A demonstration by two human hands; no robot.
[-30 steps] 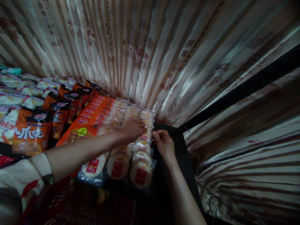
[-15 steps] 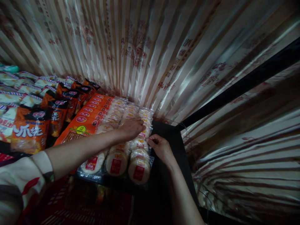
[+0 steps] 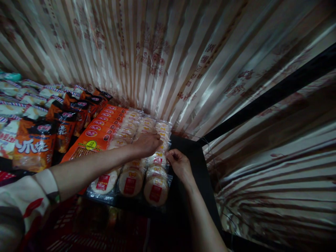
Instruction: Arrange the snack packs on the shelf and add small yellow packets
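Several clear packets of round, pale rice crackers (image 3: 130, 182) with red labels lie overlapped in three rows on a dark surface. My left hand (image 3: 148, 144) reaches across them, closed, its fingers curled down at a cracker packet near the right row; the fingertips are partly hidden. At the right edge of that row, my right hand (image 3: 180, 163) has thumb and forefinger pinched on the clear edge of a rice cracker packet (image 3: 159, 158). The nearest crackers in the right row (image 3: 155, 191) lie flat below both hands.
Left of the crackers are overlapped orange packs (image 3: 91, 133), orange-and-black snack bags (image 3: 35, 145) and white bags with striped edges (image 3: 35, 111). A red basket (image 3: 65, 224) stands below in front. Behind hangs a pleated curtain (image 3: 157, 84); a black bar (image 3: 262, 101) slants up at the right.
Almost nothing differs. The packet edge at my right fingers has shifted very slightly, and both hands stay in nearly the same place.
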